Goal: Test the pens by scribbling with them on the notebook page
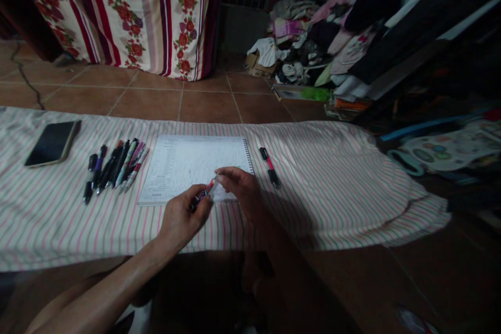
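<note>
Over the lower edge of a spiral notebook (pixel 195 159), my left hand (pixel 183 214) is closed round a dark pen (pixel 201 198) with a red front part. The pen slants up to the right. My right hand (pixel 240 185) has its thumb and forefinger pinched at the pen's thin tip. To the right of the notebook lies a black and red pen (pixel 270 167). Several pens (pixel 117 164) are grouped on the cloth left of the notebook.
A phone (pixel 52 142) lies on the striped cloth (pixel 332 177) at the far left. Beyond the cloth are a tiled floor (pixel 203 99), a floral curtain (pixel 136 10) and a heap of clothes (pixel 321 36).
</note>
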Motion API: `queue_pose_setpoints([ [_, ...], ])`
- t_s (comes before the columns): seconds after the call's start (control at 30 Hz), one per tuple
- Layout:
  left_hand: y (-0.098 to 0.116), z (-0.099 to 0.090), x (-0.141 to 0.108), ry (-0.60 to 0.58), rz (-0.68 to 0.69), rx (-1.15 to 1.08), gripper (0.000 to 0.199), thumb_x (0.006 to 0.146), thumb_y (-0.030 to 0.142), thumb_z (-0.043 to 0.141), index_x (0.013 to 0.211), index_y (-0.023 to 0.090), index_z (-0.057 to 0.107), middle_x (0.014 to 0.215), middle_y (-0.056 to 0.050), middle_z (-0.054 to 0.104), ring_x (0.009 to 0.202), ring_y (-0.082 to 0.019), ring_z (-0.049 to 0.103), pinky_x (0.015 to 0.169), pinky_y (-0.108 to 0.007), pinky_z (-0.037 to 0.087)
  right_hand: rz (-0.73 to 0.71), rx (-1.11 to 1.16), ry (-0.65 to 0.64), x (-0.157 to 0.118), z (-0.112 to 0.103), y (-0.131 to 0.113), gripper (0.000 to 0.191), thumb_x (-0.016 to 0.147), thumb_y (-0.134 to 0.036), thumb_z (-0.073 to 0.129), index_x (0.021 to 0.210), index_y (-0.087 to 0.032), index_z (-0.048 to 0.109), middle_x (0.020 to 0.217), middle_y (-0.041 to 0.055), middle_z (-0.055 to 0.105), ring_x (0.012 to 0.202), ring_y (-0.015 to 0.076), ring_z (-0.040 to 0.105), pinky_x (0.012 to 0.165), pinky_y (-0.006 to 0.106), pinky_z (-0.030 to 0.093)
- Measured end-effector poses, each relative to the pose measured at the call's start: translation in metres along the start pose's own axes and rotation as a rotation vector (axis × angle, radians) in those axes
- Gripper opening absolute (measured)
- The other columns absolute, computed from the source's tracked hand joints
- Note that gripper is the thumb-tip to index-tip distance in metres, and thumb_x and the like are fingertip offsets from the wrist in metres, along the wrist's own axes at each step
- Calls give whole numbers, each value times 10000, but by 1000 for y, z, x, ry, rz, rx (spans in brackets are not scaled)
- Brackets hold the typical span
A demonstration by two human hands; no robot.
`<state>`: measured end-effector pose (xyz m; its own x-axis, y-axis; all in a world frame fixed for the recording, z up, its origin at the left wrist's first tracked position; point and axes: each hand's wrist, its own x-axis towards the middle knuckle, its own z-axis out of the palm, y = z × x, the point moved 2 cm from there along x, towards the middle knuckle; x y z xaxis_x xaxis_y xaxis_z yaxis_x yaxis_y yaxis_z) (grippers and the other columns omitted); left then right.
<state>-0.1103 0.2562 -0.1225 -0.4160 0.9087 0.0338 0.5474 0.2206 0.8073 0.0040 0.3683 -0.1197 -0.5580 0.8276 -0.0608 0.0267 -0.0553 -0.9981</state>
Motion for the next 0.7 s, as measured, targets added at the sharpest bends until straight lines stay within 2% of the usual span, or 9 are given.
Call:
queue_pose_setpoints([
  [0.57, -5, 4, 1, 3, -10, -88, 294, 849, 390, 471, 1011, 201, 628, 660, 3, 627, 538, -117, 545, 505, -209, 420, -4, 46, -25, -1, 1, 1, 280, 688, -340, 664, 932, -206, 693, 680, -15, 613, 541, 80, 468, 508, 214, 386],
  [0.7, -5, 4, 1, 17, 1, -100, 282, 845, 388, 484, 1000, 204, 631, 653, 12, 618, 535, -112, 531, 497, -201, 409, -23, 36, 40, 1, -3, -1, 335, 687, -363, 651, 968, -182, 680, 667, -17, 607, 530, 83, 475, 504, 216, 396],
])
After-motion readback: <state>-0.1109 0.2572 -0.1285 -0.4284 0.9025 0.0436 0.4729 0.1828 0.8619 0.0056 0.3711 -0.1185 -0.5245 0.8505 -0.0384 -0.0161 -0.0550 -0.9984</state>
